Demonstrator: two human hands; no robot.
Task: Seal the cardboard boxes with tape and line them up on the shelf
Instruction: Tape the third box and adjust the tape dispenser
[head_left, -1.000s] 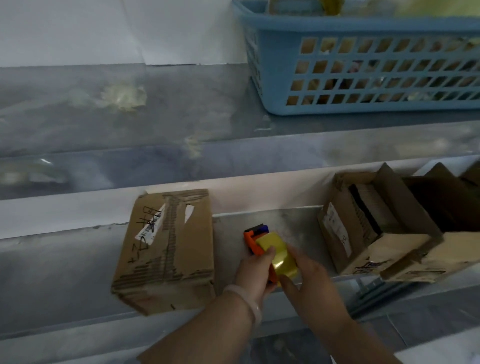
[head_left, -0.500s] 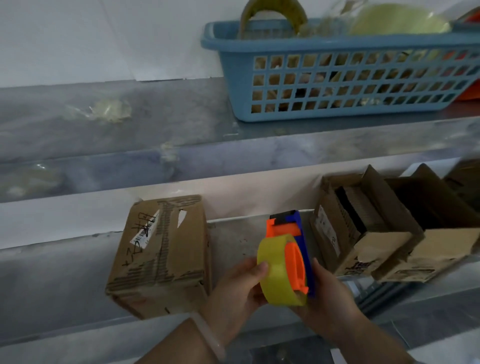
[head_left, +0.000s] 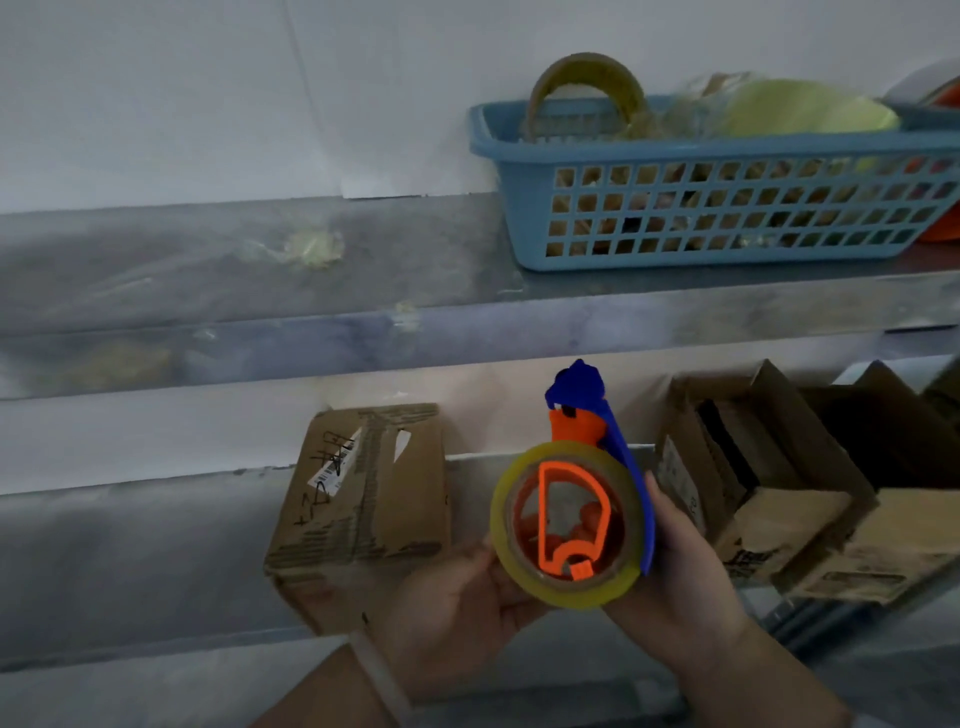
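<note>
A white wall (head_left: 182, 93) backs two grey metal shelves, dim and smudged. On the upper shelf (head_left: 208, 260), at the right, stands a blue plastic lattice basket (head_left: 727, 218) with a brown tape roll (head_left: 587, 83) upright inside it, beside crumpled pale yellow material. On the lower shelf (head_left: 130, 551), a closed brown cardboard box (head_left: 363, 509) with a torn white label sits near the middle. Well to its right, an open brown cardboard box (head_left: 753, 483) touches a second open box (head_left: 904, 525).

Between the closed and open boxes, in front of the lower shelf, two hands hold a blue and orange plastic tape dispenser (head_left: 576, 514) loaded with a yellowish clear roll, blade end pointing up. The left hand (head_left: 457, 608), a pale band on its wrist, has its fingers (head_left: 480, 561) curled against the roll's lower left edge. The right hand (head_left: 685, 582) cups the blue side, its fingers wrapped behind.
</note>
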